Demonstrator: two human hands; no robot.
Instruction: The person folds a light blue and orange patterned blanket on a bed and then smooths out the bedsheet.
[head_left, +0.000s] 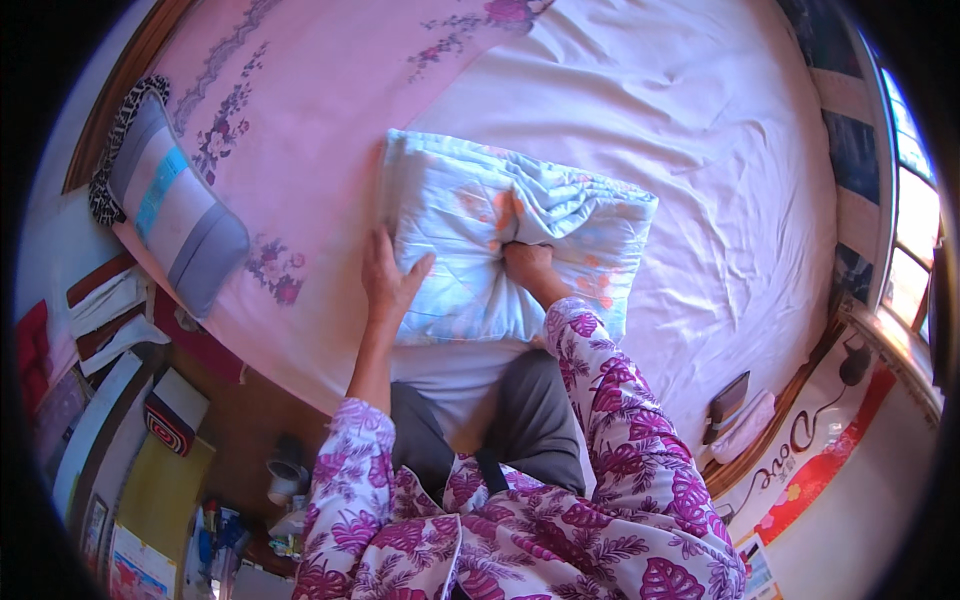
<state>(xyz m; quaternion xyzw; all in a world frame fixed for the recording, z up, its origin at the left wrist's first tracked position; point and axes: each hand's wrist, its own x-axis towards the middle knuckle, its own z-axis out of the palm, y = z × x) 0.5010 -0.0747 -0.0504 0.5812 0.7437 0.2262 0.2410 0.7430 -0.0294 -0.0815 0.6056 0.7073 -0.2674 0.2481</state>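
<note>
A folded light-blue quilt (457, 292) with an orange floral print lies on the bed before me. My right hand (529, 264) is closed on the top of the quilt near its middle, and creases run in towards the fist. At the quilt's left edge is my left hand (391, 276), its thumb spread from the fingers and nothing held in it. The quilt's upper left corner looks blurred. Its folded layers show along the far side, bunched towards the right.
Under the quilt is a pink bed sheet (322, 150), floral on the left and wrinkled on the right. A grey striped pillow (176, 199) lies at the left edge. A dark flat object (726, 405) and a pink folded cloth (744, 427) rest at the right edge, near a window (907, 202).
</note>
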